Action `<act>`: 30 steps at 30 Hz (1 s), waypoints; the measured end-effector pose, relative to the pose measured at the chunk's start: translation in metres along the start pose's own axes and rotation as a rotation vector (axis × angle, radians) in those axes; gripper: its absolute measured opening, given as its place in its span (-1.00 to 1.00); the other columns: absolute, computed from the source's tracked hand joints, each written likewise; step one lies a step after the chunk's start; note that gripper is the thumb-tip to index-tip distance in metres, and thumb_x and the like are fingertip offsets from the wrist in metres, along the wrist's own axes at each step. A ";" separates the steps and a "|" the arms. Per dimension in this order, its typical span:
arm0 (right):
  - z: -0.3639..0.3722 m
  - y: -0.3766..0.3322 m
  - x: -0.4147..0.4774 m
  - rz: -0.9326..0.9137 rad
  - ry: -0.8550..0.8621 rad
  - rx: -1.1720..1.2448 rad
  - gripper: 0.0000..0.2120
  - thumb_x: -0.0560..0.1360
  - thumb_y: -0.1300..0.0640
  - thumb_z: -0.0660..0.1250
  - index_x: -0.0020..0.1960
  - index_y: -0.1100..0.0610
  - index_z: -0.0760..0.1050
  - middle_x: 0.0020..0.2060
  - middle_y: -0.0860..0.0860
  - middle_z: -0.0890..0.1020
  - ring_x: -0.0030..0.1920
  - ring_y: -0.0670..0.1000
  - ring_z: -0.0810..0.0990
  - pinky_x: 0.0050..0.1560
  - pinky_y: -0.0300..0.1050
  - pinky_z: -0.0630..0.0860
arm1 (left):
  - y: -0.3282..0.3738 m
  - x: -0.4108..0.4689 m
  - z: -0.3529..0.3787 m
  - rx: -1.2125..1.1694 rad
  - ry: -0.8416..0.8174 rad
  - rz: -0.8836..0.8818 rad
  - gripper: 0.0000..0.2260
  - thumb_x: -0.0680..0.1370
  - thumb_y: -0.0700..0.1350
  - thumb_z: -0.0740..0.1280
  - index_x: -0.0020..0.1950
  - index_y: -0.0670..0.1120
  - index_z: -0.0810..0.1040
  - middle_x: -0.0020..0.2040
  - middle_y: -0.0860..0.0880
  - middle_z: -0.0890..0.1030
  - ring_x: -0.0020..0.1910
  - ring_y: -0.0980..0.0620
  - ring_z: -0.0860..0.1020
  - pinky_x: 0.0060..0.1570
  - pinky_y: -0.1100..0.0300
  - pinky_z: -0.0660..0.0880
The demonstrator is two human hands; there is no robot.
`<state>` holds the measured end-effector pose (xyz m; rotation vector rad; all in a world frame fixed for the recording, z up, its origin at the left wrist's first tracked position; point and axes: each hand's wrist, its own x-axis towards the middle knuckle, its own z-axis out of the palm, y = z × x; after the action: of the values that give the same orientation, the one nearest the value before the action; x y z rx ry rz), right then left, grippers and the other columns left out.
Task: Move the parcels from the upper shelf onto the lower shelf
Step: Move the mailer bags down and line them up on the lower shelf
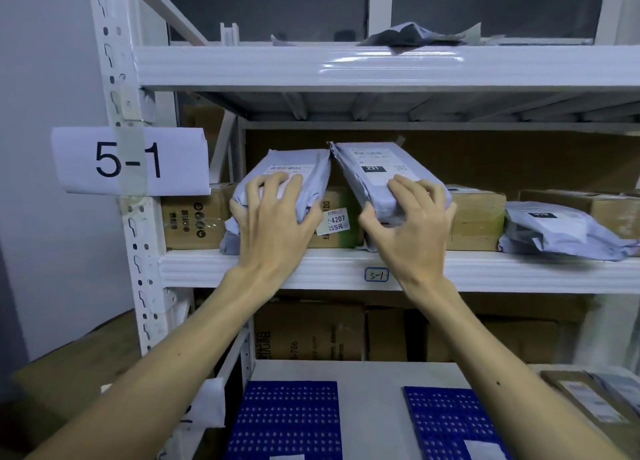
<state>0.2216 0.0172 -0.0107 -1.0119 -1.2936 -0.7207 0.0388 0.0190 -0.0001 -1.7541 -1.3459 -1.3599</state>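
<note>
2 grey parcels lean tilted on the lower shelf (519,269), which carries a small 5-1 tag (376,275), and brown cartons (194,217) stand behind them. Over the left parcel (294,168) the left grip (277,217) curls its fingers, thumb on the right edge, holding it. Clasping the near end of the right parcel (367,172), which bears a black 231 label, the right grip (412,224) has its thumb at the left side. Their top corners sit just beside each other. 1 dark parcel (412,35) lies on the upper shelf (242,66). A third grey parcel (561,231) lies flat further right on the lower shelf.
</note>
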 end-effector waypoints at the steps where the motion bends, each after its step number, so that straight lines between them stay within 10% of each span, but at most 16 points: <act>1: -0.004 -0.002 -0.004 -0.016 0.000 0.010 -0.58 0.37 -0.12 0.32 0.06 0.16 0.61 0.09 0.02 0.64 0.13 0.04 0.43 0.05 0.20 0.39 | 0.003 -0.006 -0.002 -0.002 0.013 0.000 -0.52 0.50 0.17 0.08 0.26 -0.05 0.52 0.27 -0.03 0.51 0.26 -0.11 0.36 0.16 -0.19 0.27; 11: -0.042 -0.062 -0.034 0.187 -0.494 -0.205 -0.32 0.22 -0.33 0.20 0.23 0.02 0.44 0.50 0.12 0.13 0.34 0.21 0.21 0.18 0.18 0.27 | -0.015 -0.051 -0.039 0.010 0.066 0.075 -0.66 0.52 0.07 0.24 0.17 -0.11 0.56 0.22 -0.06 0.55 0.21 -0.15 0.40 0.12 -0.19 0.29; 22: -0.024 -0.079 -0.023 0.245 -0.780 -0.474 -0.21 0.29 -0.40 0.25 0.36 0.03 0.24 0.49 0.21 0.06 0.39 0.37 0.13 0.27 0.31 0.22 | -0.045 -0.045 -0.056 -0.125 -0.290 -0.152 -0.39 0.43 0.24 0.34 0.39 -0.01 0.41 0.53 -0.11 0.14 0.45 -0.18 0.12 0.37 -0.19 0.18; 30: -0.016 -0.074 -0.035 0.172 -0.765 -0.438 -0.21 0.31 -0.40 0.18 0.39 0.02 0.16 0.42 0.11 0.15 0.27 0.37 0.26 0.18 0.32 0.31 | -0.054 -0.055 -0.038 -0.104 -0.410 -0.158 -0.37 0.48 0.26 0.23 0.49 0.05 0.25 0.47 -0.09 0.22 0.43 -0.14 0.12 0.32 -0.18 0.22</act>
<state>0.1563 -0.0317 -0.0302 -1.8499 -1.6981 -0.5000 -0.0250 -0.0152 -0.0459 -2.1186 -1.6854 -1.2092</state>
